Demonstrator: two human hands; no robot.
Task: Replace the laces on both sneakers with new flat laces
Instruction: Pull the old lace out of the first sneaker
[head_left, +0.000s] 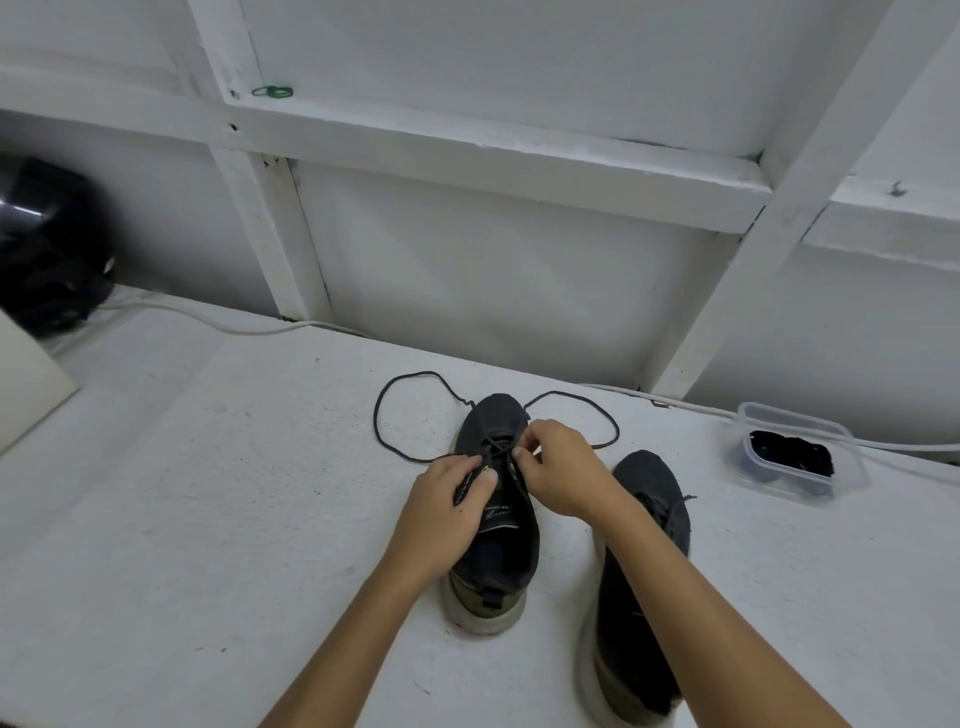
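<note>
Two dark grey sneakers stand on the white table, toes pointing away from me. On the left sneaker (496, 551) my left hand (447, 506) grips the left eyelet edge beside the tongue. My right hand (558, 467) pinches the dark round lace (382, 415) at the upper eyelets. That lace is partly loosened, and its two ends loop out onto the table on both sides of the toe. The right sneaker (641, 577) stands beside it, still laced, partly hidden by my right forearm. A clear plastic tub (852, 467) at the right holds black laces (792, 452).
A white cable (218, 322) runs along the back of the table against the white panelled wall. A black helmet-like object (47, 244) and a pale board (26, 384) sit at the far left. Green rubber bands (272, 92) lie on a wall ledge.
</note>
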